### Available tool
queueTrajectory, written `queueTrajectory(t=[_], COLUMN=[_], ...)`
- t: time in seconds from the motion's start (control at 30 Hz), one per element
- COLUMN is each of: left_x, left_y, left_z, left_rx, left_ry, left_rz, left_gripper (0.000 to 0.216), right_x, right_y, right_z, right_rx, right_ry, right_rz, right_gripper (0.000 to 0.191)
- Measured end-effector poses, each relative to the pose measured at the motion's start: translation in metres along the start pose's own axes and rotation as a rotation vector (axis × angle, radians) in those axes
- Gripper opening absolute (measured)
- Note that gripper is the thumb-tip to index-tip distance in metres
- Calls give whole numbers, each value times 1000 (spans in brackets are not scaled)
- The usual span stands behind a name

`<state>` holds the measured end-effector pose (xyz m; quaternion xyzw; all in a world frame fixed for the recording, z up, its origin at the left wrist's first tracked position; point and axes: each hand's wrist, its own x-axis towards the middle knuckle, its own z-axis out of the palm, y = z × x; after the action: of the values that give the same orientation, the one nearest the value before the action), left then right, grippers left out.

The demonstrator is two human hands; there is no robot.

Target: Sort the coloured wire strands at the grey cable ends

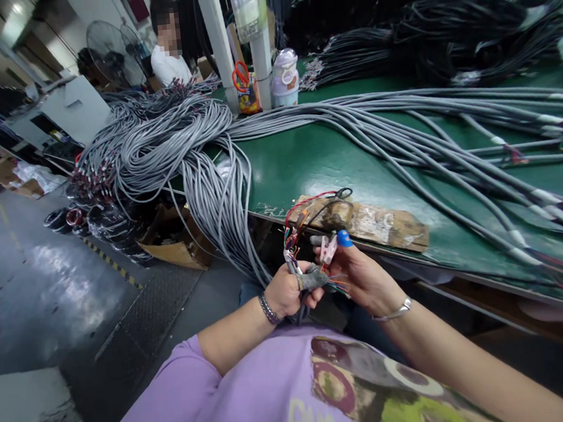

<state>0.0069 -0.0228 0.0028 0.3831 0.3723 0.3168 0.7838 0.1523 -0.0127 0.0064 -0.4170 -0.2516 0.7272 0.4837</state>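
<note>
The left hand [286,292] is closed in a grip, its fingers [315,297] curled inward, the left forearm [234,333] angling in from the lower left. Just beside it, the right hand [366,279] pinches, its blue-covered thumb [343,239] pointing up; the right forearm [438,339] slants from the lower right.

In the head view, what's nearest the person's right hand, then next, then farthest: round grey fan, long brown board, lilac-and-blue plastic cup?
1. Brown board, just beyond the right hand.
2. Plastic cup, farther back, slightly left.
3. Grey fan, far back, left.
</note>
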Motion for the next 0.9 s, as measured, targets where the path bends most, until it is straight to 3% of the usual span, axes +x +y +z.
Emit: queueTrajectory(t=[0.23, 0.4, 0.53, 0.9], left_x=[-10, -9, -2, 9], left_y=[2, 1, 1, 1], left_z=[-2, -10, -13, -6], left_rx=[-44, -192, -295, -363], left_ry=[-11, -218, -333, -271], left_rz=[-44, -131, -156, -152], left_gripper=[44, 41, 32, 22], right_x=[-6, -5, -5, -2], right_y=[-5, -3, -1, -5], right_z=[-2, -5, -6, -10], right_rx=[48, 107, 159, 223], right_ry=[-35, -62, -87, -81], right_rz=[-8, -24, -14, 41], right_gripper=[52, 31, 30, 28])
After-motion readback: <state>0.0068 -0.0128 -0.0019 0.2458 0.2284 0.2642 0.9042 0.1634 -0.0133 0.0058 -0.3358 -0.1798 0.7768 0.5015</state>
